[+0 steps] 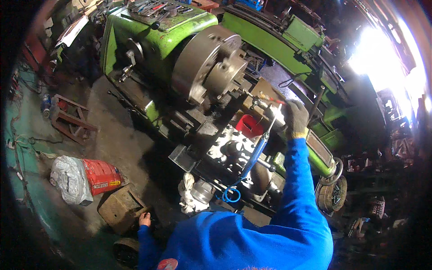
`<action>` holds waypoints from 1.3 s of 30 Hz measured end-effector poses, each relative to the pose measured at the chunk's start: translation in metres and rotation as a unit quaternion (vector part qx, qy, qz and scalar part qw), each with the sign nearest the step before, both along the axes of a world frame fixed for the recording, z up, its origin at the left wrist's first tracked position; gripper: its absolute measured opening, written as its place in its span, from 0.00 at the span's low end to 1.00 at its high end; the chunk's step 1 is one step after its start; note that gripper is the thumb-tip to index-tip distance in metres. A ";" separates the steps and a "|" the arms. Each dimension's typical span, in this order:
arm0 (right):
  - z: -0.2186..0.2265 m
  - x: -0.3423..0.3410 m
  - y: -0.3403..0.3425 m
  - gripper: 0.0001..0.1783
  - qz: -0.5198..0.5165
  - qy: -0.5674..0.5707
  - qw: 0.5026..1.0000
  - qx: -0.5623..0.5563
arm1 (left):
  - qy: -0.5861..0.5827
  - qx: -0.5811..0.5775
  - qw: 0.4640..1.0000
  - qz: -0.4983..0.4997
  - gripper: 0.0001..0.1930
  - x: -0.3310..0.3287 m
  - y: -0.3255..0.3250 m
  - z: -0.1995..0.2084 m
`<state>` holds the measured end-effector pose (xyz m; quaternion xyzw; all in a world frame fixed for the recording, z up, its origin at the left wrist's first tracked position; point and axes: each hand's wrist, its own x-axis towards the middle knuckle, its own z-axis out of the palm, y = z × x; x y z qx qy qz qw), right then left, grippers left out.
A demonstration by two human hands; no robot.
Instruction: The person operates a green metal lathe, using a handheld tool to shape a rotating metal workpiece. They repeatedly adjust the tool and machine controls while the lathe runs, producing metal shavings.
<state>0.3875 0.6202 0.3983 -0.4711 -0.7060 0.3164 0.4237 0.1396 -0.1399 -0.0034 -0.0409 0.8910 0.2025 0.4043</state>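
Observation:
A big green lathe (157, 40) fills the middle, its round steel chuck (211, 63) facing right. My right hand (294, 118), in a grey glove with a yellow cuff, is raised just right of the chuck and grips a metal nozzle tool (270, 108) with a small red and yellow tip. A blue hose (254, 155) hangs from the tool down to a loop over the carriage (229, 148). My left hand (145, 219) is bare and low at my side, next to a rusty box (121, 207). Its fingers are too small to read.
A red tub (249, 126) sits on the carriage. A white rag (186, 193) hangs at the lathe's front. A red and white sack (85, 175) and a metal frame (72, 121) lie on the floor at left. Hand tools (157, 9) cover the headstock top. A handwheel (333, 193) juts out at right.

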 end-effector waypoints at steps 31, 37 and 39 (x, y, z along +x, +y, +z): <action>0.002 -0.106 0.022 0.17 0.025 -0.270 0.952 0.139 | -0.005 0.058 0.988 0.145 0.28 0.017 -0.016 0.009; 0.005 -0.094 0.027 0.18 0.037 -0.380 0.909 0.166 | 0.025 -0.023 0.998 0.045 0.32 0.021 -0.013 0.014; 0.000 -0.091 0.028 0.18 0.024 -0.344 0.930 0.127 | 0.058 0.032 0.997 0.044 0.30 0.021 -0.034 0.009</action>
